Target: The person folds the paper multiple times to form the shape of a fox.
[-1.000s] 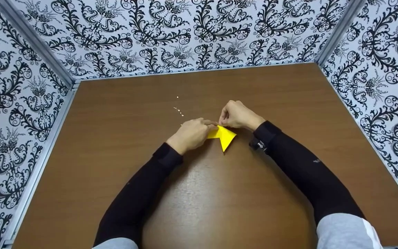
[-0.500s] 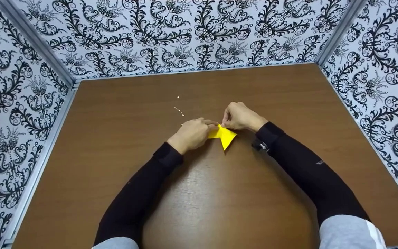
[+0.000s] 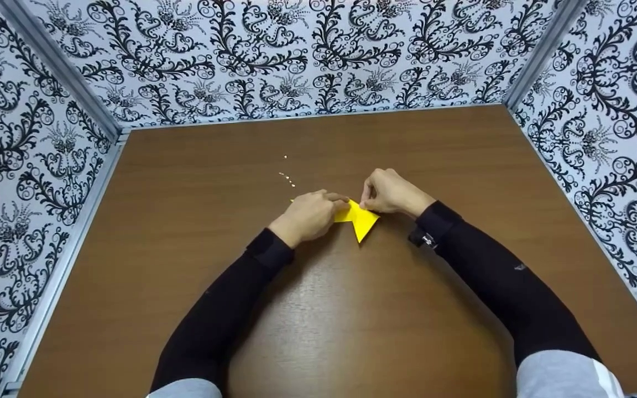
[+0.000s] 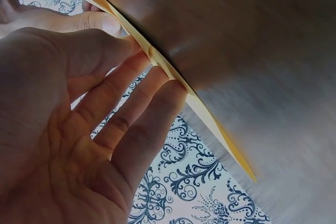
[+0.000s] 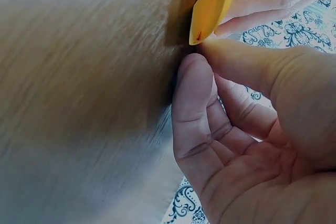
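Note:
A piece of folded yellow paper (image 3: 364,225) lies on the brown table, with two pointed corners spreading to the right. My left hand (image 3: 308,216) covers its left part, extended fingertips pressing it down; the left wrist view shows the paper (image 4: 214,124) edge-on under those fingertips. At the upper right edge of the paper, my right hand (image 3: 390,190) has its fingers curled, thumb and fingertips pinched together at the fold. In the right wrist view the thumb tip meets the end of the yellow paper (image 5: 207,17), beside the bent index finger.
Several tiny pale scraps (image 3: 287,178) lie on the table (image 3: 213,166) beyond the left hand. Walls with black-and-white floral covering (image 3: 318,61) rise at the back and both sides. A small dark device (image 3: 421,239) sits at the right wrist.
My right hand has slid to the right and slightly toward me along the paper's upper edge. The left hand and the paper have stayed nearly in place.

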`<state>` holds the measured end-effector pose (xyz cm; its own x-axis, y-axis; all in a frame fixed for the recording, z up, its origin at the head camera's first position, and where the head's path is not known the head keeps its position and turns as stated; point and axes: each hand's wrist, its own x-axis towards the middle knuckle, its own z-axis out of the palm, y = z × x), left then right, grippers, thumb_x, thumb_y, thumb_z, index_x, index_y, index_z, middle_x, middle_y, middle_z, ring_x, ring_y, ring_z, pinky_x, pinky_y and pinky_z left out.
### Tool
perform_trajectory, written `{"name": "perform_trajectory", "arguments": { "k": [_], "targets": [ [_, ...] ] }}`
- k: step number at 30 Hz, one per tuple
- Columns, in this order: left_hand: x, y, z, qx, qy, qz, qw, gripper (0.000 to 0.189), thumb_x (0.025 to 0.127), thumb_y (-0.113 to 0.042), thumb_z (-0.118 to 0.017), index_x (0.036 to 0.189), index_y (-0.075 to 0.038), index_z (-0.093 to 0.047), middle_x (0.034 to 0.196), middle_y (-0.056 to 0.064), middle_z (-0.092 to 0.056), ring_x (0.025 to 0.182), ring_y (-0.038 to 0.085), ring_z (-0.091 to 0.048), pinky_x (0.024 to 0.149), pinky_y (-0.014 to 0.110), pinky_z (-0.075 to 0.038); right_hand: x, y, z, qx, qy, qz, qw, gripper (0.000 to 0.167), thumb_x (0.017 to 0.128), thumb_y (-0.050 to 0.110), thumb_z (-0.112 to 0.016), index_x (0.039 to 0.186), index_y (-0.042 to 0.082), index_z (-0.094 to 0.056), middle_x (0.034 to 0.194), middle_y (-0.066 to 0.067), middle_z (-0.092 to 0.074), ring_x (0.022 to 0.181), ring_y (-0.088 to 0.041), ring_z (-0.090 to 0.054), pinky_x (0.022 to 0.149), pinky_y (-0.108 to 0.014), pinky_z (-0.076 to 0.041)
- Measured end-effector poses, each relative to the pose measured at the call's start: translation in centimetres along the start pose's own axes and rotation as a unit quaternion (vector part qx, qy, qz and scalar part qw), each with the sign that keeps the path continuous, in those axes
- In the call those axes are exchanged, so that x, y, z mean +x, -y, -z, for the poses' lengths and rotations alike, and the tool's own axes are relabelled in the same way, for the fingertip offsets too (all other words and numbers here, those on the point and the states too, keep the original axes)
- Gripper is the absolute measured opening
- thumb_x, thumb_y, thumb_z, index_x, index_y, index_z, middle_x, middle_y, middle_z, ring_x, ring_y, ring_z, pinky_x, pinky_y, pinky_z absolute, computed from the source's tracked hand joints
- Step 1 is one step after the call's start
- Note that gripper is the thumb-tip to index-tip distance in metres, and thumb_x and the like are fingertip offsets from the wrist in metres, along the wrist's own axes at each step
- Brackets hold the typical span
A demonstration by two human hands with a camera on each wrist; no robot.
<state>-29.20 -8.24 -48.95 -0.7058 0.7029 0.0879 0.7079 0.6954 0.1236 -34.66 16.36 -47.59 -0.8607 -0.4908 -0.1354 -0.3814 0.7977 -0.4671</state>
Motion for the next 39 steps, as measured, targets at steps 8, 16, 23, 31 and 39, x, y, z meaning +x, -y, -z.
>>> {"name": "perform_trajectory", "arguments": {
  "k": [8,16,23,31,39],
  "targets": [
    [0.2,-0.1,-0.1,-0.012,0.005,0.003,0.9999,0.042,0.111,0.002,-0.060,0.142,-0.012,-0.083,0.157,0.008,-0.078,0.139,0.038,-0.077,0.118,0.053,-0.064,-0.5,-0.1,-0.1,0.002,0.004,-0.013,0.9999,0.010,0.104,0.016,-0.088,0.101,0.007,-0.090,0.107,-0.013,-0.087,0.088,-0.024,-0.070,0.078,-0.031,-0.056],
    [0.2,-0.1,-0.1,-0.009,0.001,0.005,0.9999,0.039,0.110,0.002,-0.064,0.139,-0.013,-0.084,0.155,0.007,-0.079,0.131,0.042,-0.078,0.108,0.053,-0.069,-1.0,-0.3,-0.2,0.009,0.000,-0.017,0.9998,0.010,0.105,0.017,-0.088,0.102,0.007,-0.089,0.105,-0.012,-0.086,0.083,-0.023,-0.070,0.076,-0.030,-0.057],
    [0.1,-0.2,0.0,-0.002,0.009,0.013,0.9999,0.039,0.112,0.000,-0.065,0.145,-0.012,-0.082,0.157,0.007,-0.078,0.132,0.041,-0.078,0.107,0.053,-0.070,-1.4,-0.7,-0.3,0.014,-0.005,-0.007,0.9999,0.009,0.105,0.016,-0.088,0.100,0.008,-0.090,0.102,-0.011,-0.085,0.083,-0.022,-0.068,0.077,-0.031,-0.056],
    [0.2,-0.3,0.1,-0.002,0.013,0.015,0.9998,0.038,0.112,-0.001,-0.066,0.145,-0.012,-0.082,0.158,0.007,-0.077,0.135,0.040,-0.078,0.111,0.053,-0.068,-2.2,-0.6,-0.2,0.014,-0.008,-0.008,0.9998,0.009,0.104,0.015,-0.089,0.099,0.008,-0.089,0.102,-0.011,-0.085,0.083,-0.022,-0.067,0.077,-0.032,-0.056],
    [0.3,-0.2,0.0,-0.001,0.020,0.021,0.9996,0.045,0.109,0.003,-0.062,0.147,-0.013,-0.080,0.160,0.006,-0.076,0.139,0.042,-0.076,0.114,0.056,-0.066,-2.9,-0.7,-0.2,0.017,-0.005,-0.015,0.9997,0.008,0.105,0.015,-0.089,0.101,0.008,-0.089,0.105,-0.012,-0.084,0.083,-0.021,-0.067,0.077,-0.032,-0.056]
  ]
}}
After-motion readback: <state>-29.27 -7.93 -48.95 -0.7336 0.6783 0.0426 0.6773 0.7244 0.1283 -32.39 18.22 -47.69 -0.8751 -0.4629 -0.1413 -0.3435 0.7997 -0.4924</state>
